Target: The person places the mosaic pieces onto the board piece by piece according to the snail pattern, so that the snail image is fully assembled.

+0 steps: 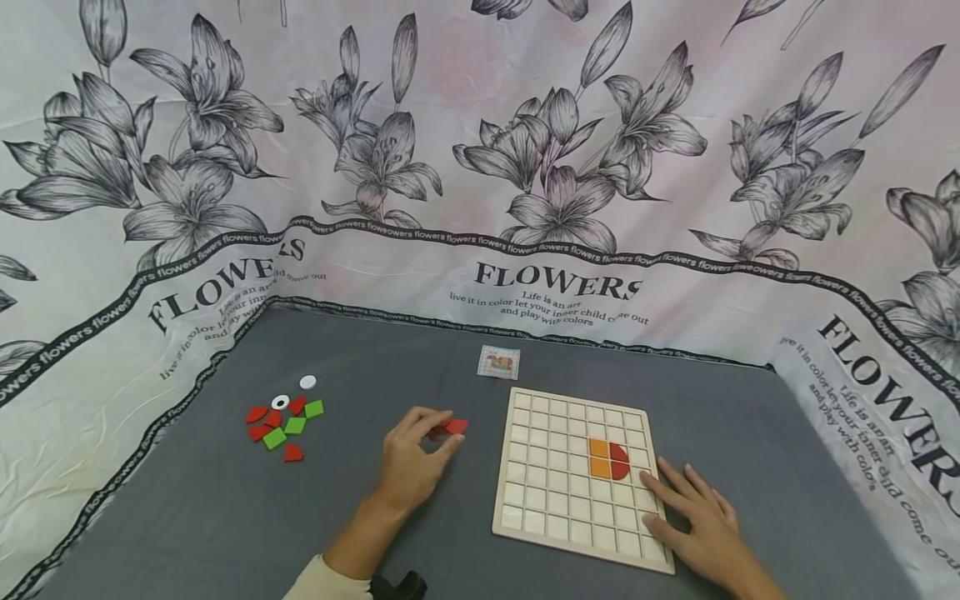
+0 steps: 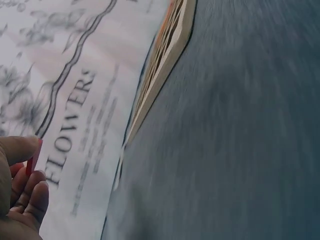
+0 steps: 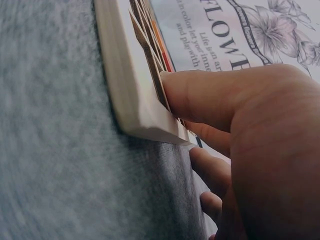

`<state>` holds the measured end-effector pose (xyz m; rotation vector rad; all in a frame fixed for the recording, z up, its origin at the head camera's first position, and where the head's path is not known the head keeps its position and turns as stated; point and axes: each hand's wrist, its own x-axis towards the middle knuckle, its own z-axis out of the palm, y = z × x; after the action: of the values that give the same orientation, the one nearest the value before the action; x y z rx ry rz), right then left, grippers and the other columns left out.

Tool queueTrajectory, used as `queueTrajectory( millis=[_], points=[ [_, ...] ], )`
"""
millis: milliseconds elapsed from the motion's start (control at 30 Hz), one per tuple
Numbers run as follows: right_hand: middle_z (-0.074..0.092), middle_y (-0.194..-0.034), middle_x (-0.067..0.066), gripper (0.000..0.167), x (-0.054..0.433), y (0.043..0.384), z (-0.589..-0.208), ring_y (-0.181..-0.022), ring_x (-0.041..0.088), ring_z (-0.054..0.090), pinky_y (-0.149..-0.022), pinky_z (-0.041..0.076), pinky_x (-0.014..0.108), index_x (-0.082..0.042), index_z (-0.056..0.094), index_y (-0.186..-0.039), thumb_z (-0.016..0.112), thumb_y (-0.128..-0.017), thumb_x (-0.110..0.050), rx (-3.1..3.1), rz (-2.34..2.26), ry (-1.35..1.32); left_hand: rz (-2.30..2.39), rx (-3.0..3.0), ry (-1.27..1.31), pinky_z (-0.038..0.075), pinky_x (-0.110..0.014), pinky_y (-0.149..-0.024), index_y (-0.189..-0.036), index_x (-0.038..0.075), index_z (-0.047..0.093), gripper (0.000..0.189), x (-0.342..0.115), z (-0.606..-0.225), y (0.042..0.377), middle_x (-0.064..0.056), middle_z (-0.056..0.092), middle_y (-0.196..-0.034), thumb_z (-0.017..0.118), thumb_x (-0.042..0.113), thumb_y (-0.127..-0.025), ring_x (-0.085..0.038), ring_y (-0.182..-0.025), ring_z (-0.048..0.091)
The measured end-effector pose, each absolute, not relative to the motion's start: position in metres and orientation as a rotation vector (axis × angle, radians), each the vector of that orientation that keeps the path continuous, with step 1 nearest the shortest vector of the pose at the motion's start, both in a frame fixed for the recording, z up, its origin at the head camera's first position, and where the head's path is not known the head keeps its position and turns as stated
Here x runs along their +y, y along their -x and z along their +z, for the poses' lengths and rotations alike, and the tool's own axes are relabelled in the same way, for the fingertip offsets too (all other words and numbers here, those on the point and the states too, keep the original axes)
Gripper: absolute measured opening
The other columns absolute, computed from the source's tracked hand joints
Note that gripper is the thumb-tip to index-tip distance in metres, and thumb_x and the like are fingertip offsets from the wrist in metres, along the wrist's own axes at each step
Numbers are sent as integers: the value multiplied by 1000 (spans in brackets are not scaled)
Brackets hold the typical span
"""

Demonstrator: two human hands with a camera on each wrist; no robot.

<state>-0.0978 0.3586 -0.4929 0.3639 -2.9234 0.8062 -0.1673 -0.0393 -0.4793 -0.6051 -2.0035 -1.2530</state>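
Observation:
My left hand (image 1: 411, 460) pinches a small red tile (image 1: 456, 426) between thumb and fingers, left of the wooden grid board (image 1: 536, 522). In the left wrist view the same red tile (image 2: 34, 157) shows edge-on at the fingertips. My right hand (image 1: 699, 518) rests on the board's right edge, thumb and index finger on the frame and the other fingers spread beyond it. The right wrist view shows the thumb (image 3: 200, 95) lying over the board's rim (image 3: 122, 85). Two orange squares (image 1: 600, 458) and two red quarter-round tiles (image 1: 619, 462) sit side by side in the grid.
Loose red tiles (image 1: 293, 452), green squares (image 1: 274, 438) and two white discs (image 1: 307, 382), one with a black centre, lie on the grey cloth at left. A small picture card (image 1: 498, 362) lies behind the board. A flower-printed curtain (image 1: 555, 287) borders the table.

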Motion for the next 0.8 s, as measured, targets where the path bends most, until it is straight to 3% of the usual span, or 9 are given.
queueTrajectory(
  millis=[533,800],
  points=[
    [37,-148,19,53,359,99,-492,-134,51,20,-92,11,73,-16,55,-139,67,-91,-35,-2925,807,-353,-1463,-2073,655,53,-32,-63,-102,-6,70,31,48,-479,178,-10,59,-89,81,-6,-73,-26,-72,60],
    [37,-148,18,52,360,99,-493,-134,50,20,-92,12,72,-18,55,-139,66,-91,-35,-2921,796,-356,-1453,-2165,645,50,-21,-64,-101,-5,71,28,82,-485,184,-8,58,-88,80,-3,-75,-16,-71,58]
  ],
)
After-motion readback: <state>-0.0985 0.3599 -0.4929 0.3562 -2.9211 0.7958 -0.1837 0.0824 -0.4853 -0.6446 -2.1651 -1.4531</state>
